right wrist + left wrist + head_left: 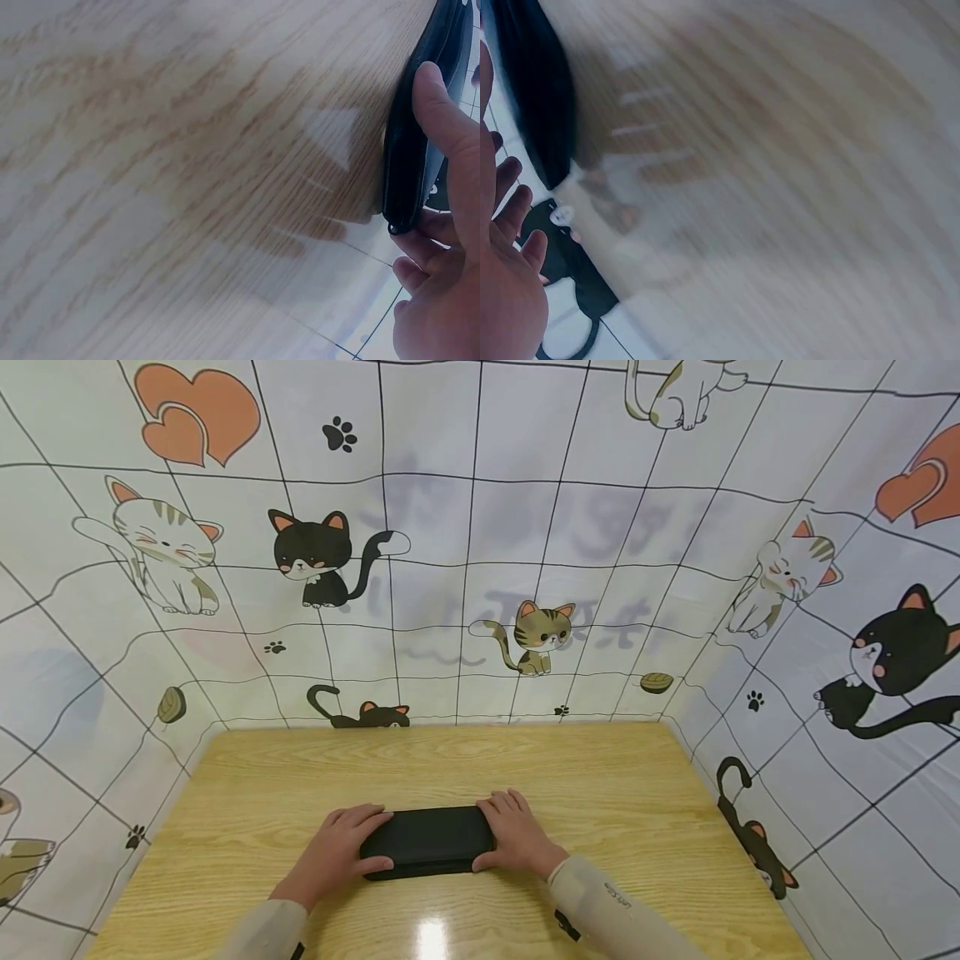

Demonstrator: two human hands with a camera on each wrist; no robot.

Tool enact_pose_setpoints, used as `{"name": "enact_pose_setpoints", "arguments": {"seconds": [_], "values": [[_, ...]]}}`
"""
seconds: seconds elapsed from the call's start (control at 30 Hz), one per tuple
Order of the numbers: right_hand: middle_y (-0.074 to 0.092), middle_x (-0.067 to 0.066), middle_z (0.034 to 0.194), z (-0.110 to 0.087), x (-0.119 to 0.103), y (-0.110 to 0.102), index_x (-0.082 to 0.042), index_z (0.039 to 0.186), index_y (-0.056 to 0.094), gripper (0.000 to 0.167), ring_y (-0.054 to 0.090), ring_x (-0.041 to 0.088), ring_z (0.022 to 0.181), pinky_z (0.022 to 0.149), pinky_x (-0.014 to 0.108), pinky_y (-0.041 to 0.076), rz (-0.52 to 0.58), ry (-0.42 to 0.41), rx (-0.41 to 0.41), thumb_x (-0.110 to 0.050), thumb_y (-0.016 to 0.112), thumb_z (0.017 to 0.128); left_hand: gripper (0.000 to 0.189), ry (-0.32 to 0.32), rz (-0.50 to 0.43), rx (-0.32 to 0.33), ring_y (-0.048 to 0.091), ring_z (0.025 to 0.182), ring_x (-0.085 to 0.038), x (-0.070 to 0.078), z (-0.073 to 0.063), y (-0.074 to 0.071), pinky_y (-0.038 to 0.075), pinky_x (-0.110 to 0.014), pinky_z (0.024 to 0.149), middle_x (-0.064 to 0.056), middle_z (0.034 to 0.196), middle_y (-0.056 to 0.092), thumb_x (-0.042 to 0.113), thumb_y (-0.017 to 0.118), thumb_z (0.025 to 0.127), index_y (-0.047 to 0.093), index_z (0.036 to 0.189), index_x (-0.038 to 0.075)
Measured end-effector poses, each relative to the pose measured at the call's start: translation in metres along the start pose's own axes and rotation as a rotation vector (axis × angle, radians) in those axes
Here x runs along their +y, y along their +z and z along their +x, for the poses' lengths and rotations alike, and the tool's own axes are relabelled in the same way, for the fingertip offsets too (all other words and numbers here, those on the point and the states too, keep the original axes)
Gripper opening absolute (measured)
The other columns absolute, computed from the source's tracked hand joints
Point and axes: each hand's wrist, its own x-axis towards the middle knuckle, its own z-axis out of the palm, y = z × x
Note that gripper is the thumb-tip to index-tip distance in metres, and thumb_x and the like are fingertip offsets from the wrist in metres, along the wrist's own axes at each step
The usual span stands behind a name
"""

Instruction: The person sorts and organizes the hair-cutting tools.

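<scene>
A flat, black rectangular case [429, 839] with rounded ends lies crosswise at the front middle of the wooden table. My left hand [337, 847] holds its left end, thumb along the near edge and fingers over the far edge. On the opposite end my right hand [516, 837] has the same grip. In the right wrist view, the right thumb [439, 105] presses the near side of the case [409, 161], and a small ring shows at its end. The left wrist view catches the dark end of the case [544, 97] beside the left hand's curled fingers [514, 214].
The light wood-grain tabletop [600, 793] runs back to a white cloth wall [427, 652] printed with cats and grid lines. Similar cloth hangs along both sides. A bright light reflection shows near the front edge. Both forearms wear beige sleeves [615, 902].
</scene>
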Motion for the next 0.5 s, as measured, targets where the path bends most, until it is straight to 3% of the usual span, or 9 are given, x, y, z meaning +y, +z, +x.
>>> {"name": "enact_pose_setpoints", "arguments": {"seconds": [0.33,0.5], "values": [[0.048,0.009,0.144,-0.003,-0.001,-0.002,-0.011,0.145,0.044,0.098,0.040,0.027,0.138,0.120,0.049,0.024,-0.021,0.004,0.006,-0.073,0.066,0.073,0.080,0.063,-0.035,-0.138,0.045,0.137,-0.031,0.036,0.036,0.017,0.033,-0.056,0.112,-0.011,0.150,0.047,0.057,0.068,0.081,0.046,0.147,0.017],[0.048,0.007,0.146,-0.005,-0.002,-0.006,-0.011,0.147,0.042,0.094,0.037,0.028,0.141,0.121,0.050,0.022,0.007,0.013,-0.025,-0.069,0.065,0.078,0.083,0.051,-0.025,-0.226,0.041,0.140,-0.033,0.052,0.052,0.020,0.029,-0.059,0.115,-0.012,0.153,0.042,0.059,0.067,0.081,0.042,0.149,0.018]]}}
